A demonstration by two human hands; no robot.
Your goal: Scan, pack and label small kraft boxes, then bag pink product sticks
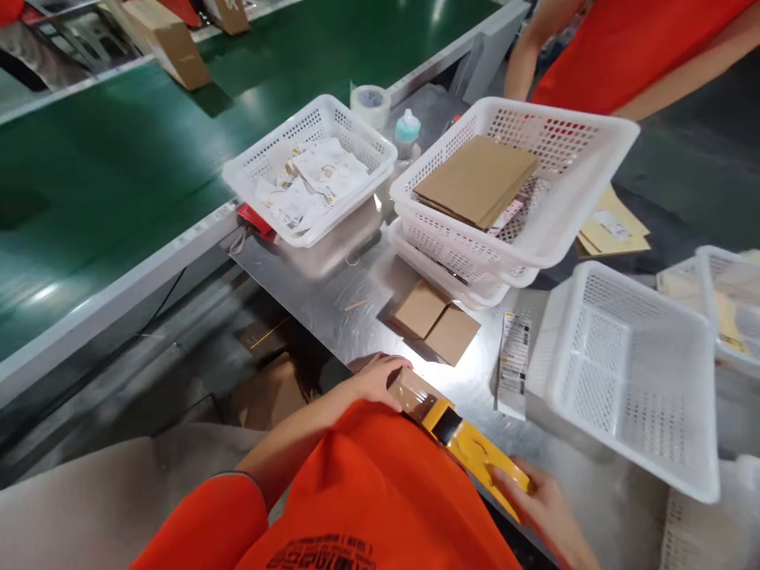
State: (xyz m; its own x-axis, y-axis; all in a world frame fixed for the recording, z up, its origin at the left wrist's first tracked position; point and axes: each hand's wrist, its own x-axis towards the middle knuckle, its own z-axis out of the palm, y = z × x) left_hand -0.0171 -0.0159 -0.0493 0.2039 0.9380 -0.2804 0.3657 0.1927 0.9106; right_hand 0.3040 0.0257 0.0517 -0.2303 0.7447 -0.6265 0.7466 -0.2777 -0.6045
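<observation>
My left hand (377, 380) grips the clear, brownish film end of a long yellow package (475, 447), which has a black patch near its middle. My right hand (537, 507) holds the package's far yellow end. Both hands are close to my orange apron (368, 499) and the steel table edge (451, 372). Two small kraft cardboard sheets (436, 321) lie just beyond my hands. A printed barcode label strip (514, 364) lies to the right of them.
White perforated baskets (309, 170) stand on the steel table, one stack (511, 186) holding kraft card and another basket (629, 372) lying tilted at right. A tape roll (370, 105) and a small bottle (407, 131) stand behind. A green conveyor belt (100, 182) runs along the left. A co-worker's orange-clad torso (629, 47) is at the top right.
</observation>
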